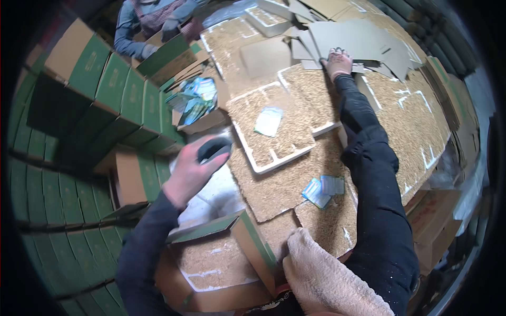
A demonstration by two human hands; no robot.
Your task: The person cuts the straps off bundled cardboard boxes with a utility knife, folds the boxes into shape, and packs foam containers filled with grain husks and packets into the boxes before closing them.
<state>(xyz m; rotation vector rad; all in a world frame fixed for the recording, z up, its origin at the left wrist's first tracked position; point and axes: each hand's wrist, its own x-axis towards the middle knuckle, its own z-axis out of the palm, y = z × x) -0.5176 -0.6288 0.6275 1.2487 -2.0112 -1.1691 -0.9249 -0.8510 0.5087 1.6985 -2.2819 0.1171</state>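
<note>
My left hand [201, 168], its fingertips darkly covered, hovers left of the white trays. Its fingers are curled with a gap to the thumb, and nothing shows between them. My right hand [338, 63] reaches far forward onto flat grey cardboard sheets [348, 37]; whether it grips one cannot be told. Between the hands, a white tray [284, 158] filled with tan granular material holds a pale packet [269, 121] on top. Two blue-and-white packets [323, 191] lie overlapping nearer to me. An open carton [253, 249] in front of me contains a similar filled tray [217, 266].
Green-and-brown cartons [114, 91] are stacked along the left. A cardboard box of packets [197, 98] stands beyond my left hand. Across the table, a gloved person [158, 27] handles another carton [170, 59]. A fluffy cloth [328, 272] hangs near my body. More cartons [431, 225] stand at right.
</note>
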